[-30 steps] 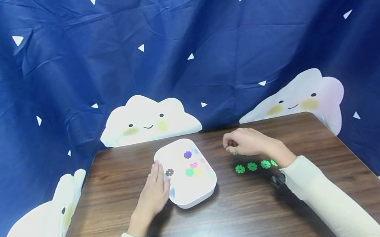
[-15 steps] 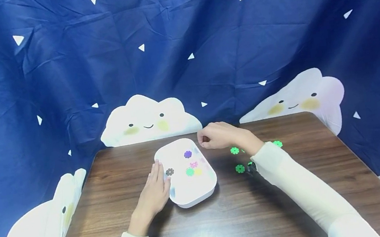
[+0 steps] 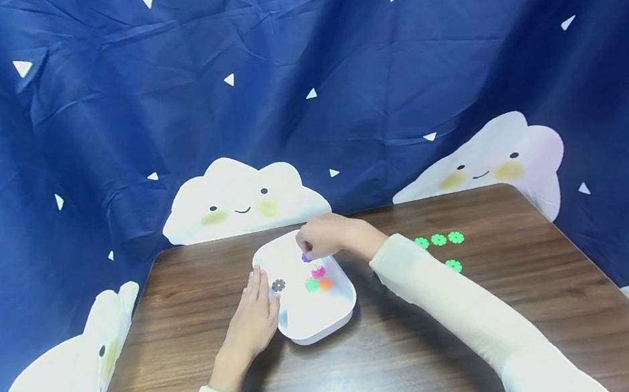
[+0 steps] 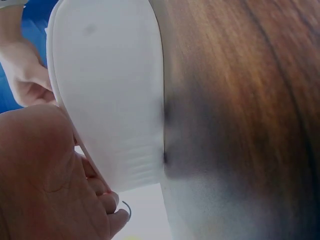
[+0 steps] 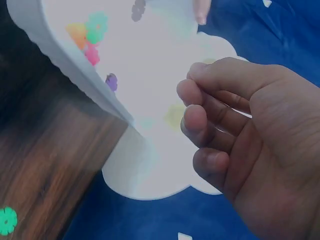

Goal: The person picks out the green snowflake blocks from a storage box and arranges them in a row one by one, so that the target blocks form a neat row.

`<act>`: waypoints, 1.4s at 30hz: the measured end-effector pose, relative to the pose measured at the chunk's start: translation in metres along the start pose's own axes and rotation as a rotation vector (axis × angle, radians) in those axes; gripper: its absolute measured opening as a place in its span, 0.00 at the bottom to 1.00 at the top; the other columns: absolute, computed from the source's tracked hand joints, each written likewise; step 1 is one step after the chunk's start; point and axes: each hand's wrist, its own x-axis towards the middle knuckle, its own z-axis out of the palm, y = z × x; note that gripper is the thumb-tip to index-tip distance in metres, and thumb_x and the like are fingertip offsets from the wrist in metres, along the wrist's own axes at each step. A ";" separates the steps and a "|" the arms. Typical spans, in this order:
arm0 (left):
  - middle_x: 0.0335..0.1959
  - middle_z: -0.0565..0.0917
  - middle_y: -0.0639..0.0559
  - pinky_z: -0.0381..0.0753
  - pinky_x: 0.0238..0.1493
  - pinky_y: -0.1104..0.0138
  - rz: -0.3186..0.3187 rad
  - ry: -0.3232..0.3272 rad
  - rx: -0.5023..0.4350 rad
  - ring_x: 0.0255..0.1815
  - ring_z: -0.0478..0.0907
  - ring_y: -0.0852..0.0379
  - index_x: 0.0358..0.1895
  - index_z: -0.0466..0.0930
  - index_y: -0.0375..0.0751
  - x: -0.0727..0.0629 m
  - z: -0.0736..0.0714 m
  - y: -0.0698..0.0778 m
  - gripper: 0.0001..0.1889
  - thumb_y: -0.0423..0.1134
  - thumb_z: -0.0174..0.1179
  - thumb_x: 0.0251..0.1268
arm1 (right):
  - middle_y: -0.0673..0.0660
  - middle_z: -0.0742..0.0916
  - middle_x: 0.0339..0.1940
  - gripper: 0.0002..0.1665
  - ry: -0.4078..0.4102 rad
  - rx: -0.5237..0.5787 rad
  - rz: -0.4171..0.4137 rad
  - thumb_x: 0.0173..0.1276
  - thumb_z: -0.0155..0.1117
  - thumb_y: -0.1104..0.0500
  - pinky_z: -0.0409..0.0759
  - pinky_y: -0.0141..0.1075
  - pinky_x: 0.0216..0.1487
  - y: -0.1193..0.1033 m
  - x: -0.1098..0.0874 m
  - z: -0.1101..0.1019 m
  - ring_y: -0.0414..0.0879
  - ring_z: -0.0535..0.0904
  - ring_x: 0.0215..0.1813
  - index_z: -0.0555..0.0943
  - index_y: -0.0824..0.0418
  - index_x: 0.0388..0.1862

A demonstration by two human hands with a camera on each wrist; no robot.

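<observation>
A white tray (image 3: 345,317) holds several flower-shaped plastic discs: a brown disc (image 3: 278,285), a pink disc (image 3: 318,273), a green disc (image 3: 311,285) and an orange disc (image 3: 325,284). My left hand (image 3: 252,319) rests with straight fingers along the tray's left rim. Over the tray's far right side hovers my right hand (image 3: 328,234), partly covering a purple disc (image 5: 111,81). In the right wrist view its fingers are loosely bent, thumb near the index finger. Nothing shows between them, and the purple disc lies apart from the fingertips.
Right of the tray, green discs (image 3: 438,240) lie on the brown wooden table (image 3: 412,357), some hidden beneath the right sleeve (image 3: 445,292). Behind the table hangs a blue curtain (image 3: 341,49) printed with clouds.
My right hand has moved left from the green discs on the table to above the tray, uncovering a green disc on its way. The left hand has stayed on the tray rim.
</observation>
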 end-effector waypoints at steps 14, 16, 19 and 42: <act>0.88 0.46 0.31 0.56 0.87 0.42 -0.002 0.000 -0.009 0.89 0.49 0.34 0.84 0.49 0.23 0.000 -0.004 -0.001 0.35 0.46 0.41 0.88 | 0.45 0.88 0.33 0.05 -0.199 0.008 0.138 0.72 0.71 0.59 0.83 0.35 0.43 -0.025 0.028 0.019 0.40 0.81 0.36 0.86 0.49 0.35; 0.88 0.46 0.31 0.56 0.87 0.42 0.000 0.000 -0.011 0.89 0.49 0.34 0.84 0.49 0.24 0.000 -0.004 0.000 0.35 0.46 0.41 0.88 | 0.45 0.88 0.34 0.04 -0.212 0.011 0.161 0.72 0.71 0.58 0.83 0.35 0.43 -0.027 0.030 0.021 0.41 0.82 0.36 0.87 0.49 0.36; 0.88 0.46 0.31 0.55 0.87 0.42 0.000 -0.003 -0.011 0.89 0.49 0.34 0.84 0.49 0.24 0.000 -0.003 0.000 0.35 0.46 0.41 0.88 | 0.46 0.88 0.34 0.01 -0.230 0.010 0.189 0.73 0.70 0.57 0.83 0.35 0.43 -0.027 0.033 0.025 0.42 0.81 0.37 0.87 0.50 0.40; 0.88 0.45 0.31 0.55 0.87 0.42 -0.001 -0.010 -0.011 0.89 0.47 0.35 0.84 0.48 0.23 0.000 0.001 0.000 0.36 0.47 0.40 0.88 | 0.50 0.89 0.44 0.18 -0.282 -0.056 0.253 0.64 0.80 0.55 0.86 0.37 0.50 -0.029 0.034 0.055 0.45 0.81 0.41 0.85 0.53 0.52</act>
